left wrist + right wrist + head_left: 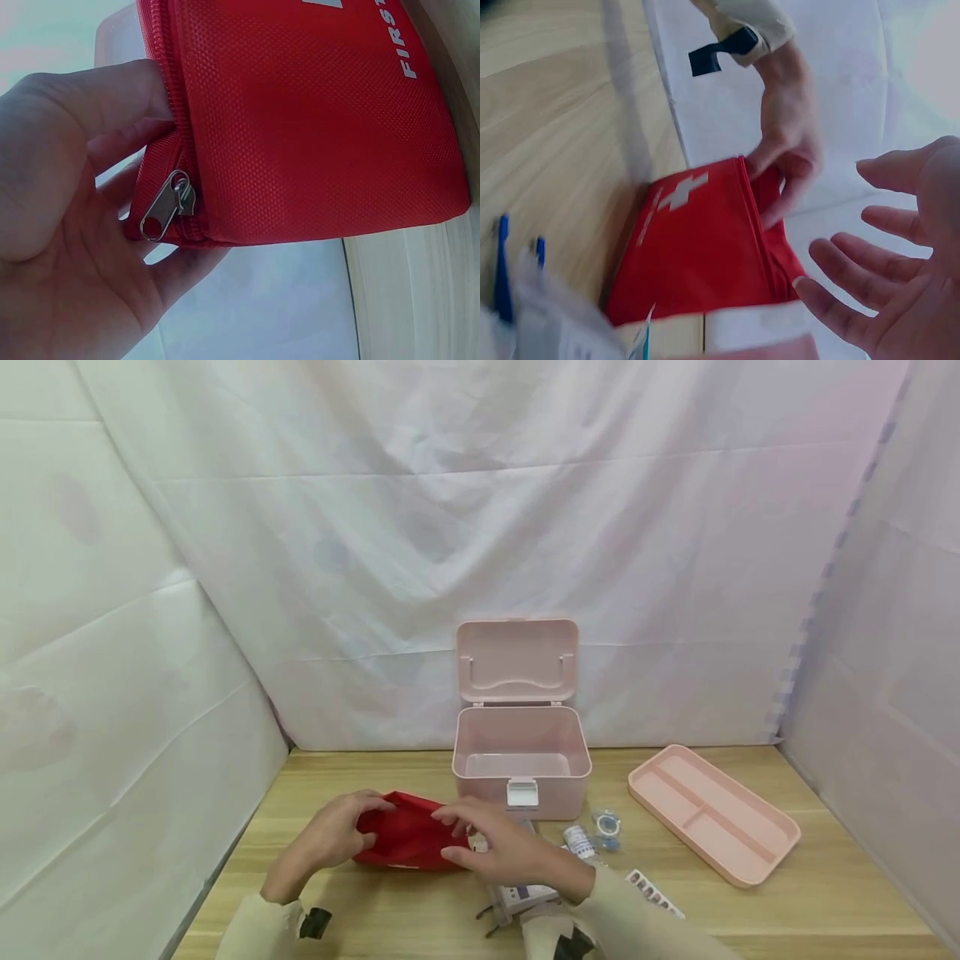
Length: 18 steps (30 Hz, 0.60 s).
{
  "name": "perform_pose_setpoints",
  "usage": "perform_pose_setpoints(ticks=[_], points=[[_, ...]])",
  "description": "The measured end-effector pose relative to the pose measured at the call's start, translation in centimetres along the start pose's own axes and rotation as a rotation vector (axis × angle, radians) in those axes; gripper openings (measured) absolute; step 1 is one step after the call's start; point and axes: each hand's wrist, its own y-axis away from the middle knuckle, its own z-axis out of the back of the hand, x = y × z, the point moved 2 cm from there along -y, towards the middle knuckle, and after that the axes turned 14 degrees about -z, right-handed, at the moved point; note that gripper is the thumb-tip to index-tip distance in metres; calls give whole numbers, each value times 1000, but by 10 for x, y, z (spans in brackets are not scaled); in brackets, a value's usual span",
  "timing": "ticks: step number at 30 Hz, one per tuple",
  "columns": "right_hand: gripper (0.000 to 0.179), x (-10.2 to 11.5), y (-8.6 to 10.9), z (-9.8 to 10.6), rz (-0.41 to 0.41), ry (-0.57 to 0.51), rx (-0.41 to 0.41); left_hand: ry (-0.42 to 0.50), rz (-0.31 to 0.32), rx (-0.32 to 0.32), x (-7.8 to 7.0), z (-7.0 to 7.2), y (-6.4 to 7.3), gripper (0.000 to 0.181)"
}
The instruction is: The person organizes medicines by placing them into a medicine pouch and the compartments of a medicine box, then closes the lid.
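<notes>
A red first-aid bag point(416, 835) with white lettering and a white cross stands on the table, its zipped top unfastened. My left hand point(330, 833) grips the left end of the bag at the opening, fingers and thumb bent round the rim. Beside those fingers hangs a metal zip pull point(166, 206) in the left wrist view. At the opposite end, my right hand point(506, 852) is held with fingers spread and loosely bent. In the right wrist view, a fingertip of the right hand point(900, 277) comes close to the bag's rim; contact is unclear.
Behind stands a pink box point(522, 797) with its lid raised. To its right lies a pink divided tray point(738, 827). A white bottle point(579, 842), a wrapped roll point(608, 825), a blister strip point(652, 893) and packets point(517, 897) lie near the right forearm.
</notes>
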Motion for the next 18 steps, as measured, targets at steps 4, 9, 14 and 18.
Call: perform_pose_setpoints(ticks=[4, 9, 14, 18], points=[[38, -16, 13, 12, -11, -44, 10, -6, 1, -3, 0, -1, -1, 39], [33, -40, 28, 27, -49, -63, -1, 6, 1, -6, 1, -1, -2, 40], [28, -58, 43, 47, -123, -38, -36, 9, -16, -10, 2, -1, -2, 41], [29, -73, 52, 58, -154, -24, -66, 36, -32, -9, 5, -2, 0, 43]])
